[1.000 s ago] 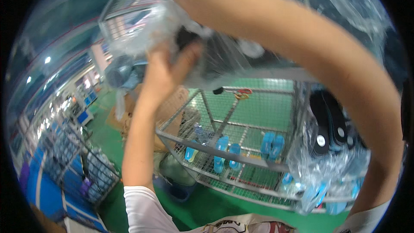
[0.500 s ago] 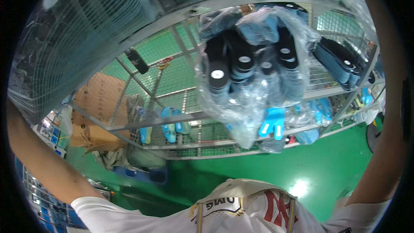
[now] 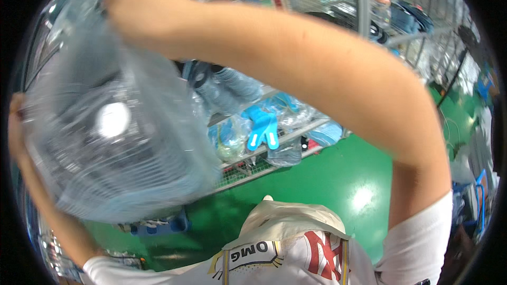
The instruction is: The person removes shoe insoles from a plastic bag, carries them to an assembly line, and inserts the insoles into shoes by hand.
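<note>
A big clear plastic bag fills the left of the view, blurred by motion. Through its film show stacked, dark-topped, light-blue pieces that look like shoe insoles, and one bears a round white sticker. My right hand is closed on the bag's gathered top at the upper left, its forearm crossing the view. At the far left edge my left hand is up against the bag's side. Its fingers are mostly hidden and smeared.
Behind the bag stands a wire-mesh metal rack, with more insole stacks on one shelf. Bright blue pieces hang over a lower shelf edge. A grey upright post rises at the back, and a blue pallet lies on the green floor.
My view has turned to the right. The right arm has swung across to the left, its hand now on the bag's top. The filled bag has come down in front of me.
</note>
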`<state>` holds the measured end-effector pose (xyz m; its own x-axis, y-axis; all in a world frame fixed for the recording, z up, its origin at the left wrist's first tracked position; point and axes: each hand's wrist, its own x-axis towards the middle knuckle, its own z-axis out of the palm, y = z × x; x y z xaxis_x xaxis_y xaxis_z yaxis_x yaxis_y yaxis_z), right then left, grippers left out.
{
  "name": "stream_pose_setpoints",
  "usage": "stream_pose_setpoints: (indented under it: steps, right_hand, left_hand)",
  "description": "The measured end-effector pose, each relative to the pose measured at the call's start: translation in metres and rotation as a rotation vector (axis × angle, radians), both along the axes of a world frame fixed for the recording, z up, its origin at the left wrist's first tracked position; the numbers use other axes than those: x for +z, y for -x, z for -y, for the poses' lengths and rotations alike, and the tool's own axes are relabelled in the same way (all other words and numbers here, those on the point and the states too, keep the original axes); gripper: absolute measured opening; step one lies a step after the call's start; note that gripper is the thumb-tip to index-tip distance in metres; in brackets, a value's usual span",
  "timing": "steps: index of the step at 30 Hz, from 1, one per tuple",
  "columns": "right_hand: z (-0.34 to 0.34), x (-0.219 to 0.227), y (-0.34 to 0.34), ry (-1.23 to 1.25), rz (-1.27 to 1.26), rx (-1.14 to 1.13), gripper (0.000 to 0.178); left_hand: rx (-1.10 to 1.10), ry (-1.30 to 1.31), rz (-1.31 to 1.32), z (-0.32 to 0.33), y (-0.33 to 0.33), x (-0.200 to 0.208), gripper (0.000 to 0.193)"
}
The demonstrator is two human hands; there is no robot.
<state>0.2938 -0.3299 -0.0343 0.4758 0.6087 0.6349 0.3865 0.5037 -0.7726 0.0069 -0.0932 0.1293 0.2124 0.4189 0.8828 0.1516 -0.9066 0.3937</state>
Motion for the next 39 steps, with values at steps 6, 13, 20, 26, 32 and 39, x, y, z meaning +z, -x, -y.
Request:
stream_pose_setpoints:
  steps: [6, 13, 20, 26, 32, 39]
  right_hand:
    - [0.137, -0.1, -0.094, 0.139, -0.229, -0.242, 0.031]
    - [0.298, -0.238, -0.131, 0.373, -0.562, -0.51, 0.035]
    - [0.371, -0.417, -0.216, 0.942, -0.482, -0.858, 0.042]
    - [0.397, -0.588, -0.249, 1.042, -0.659, -0.831, 0.035]
    - [0.391, -0.706, -0.302, 1.05, -0.661, -0.694, 0.03]
    - [0.344, -0.81, -0.372, 1.005, -0.666, -0.732, 0.031]
  left_hand:
    - [-0.906, 0.428, 0.137, 0.184, -0.226, -0.2, 0.035]
    - [-1.367, 0.211, -0.609, 0.278, -0.282, -0.401, 0.016]
    - [-1.266, 0.123, -1.318, 0.361, -0.37, -0.603, 0.017]
    - [-1.372, 0.215, -1.441, 0.395, -0.397, -0.726, 0.02]
    - [-1.379, 0.016, -1.471, 0.405, -0.44, -0.828, 0.01]
    - [-1.541, -0.066, -1.472, 0.383, -0.495, -0.942, 0.008]
